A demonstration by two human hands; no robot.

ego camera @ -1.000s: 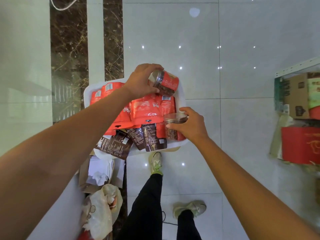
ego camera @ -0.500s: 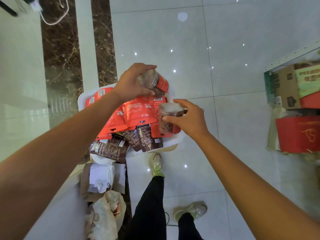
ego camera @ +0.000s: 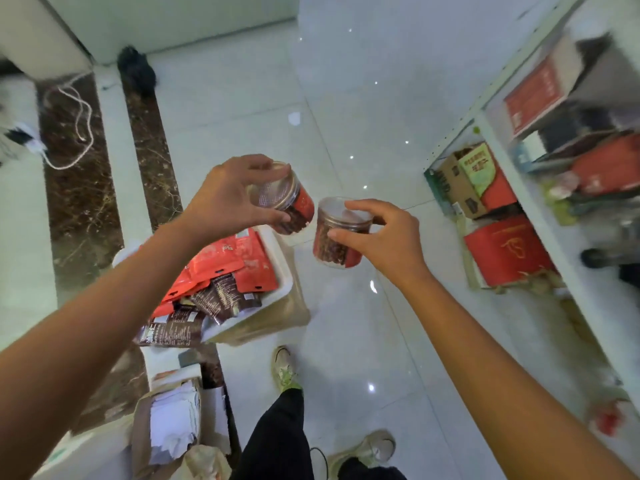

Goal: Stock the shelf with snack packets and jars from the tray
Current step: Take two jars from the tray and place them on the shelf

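Just off the tray (ego camera: 284, 271), left hand (ego camera: 225, 199) grips tilted jar (ego camera: 298, 211), right hand (ego camera: 389, 239) upright jar (ego camera: 330, 245), by their lids, likely for shelving.

Each hand grips 1 jar: left hand (ego camera: 225, 199) a tilted jar (ego camera: 282, 199), right hand (ego camera: 384, 237) an upright jar (ego camera: 337, 233), above the tray (ego camera: 282, 271).

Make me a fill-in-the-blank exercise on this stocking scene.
1. The left hand and the right hand each grip a ____.
2. The snack packets lie in the white ____.
3. The shelf stands on the person's ____ side.
Missing: jar; tray; right.
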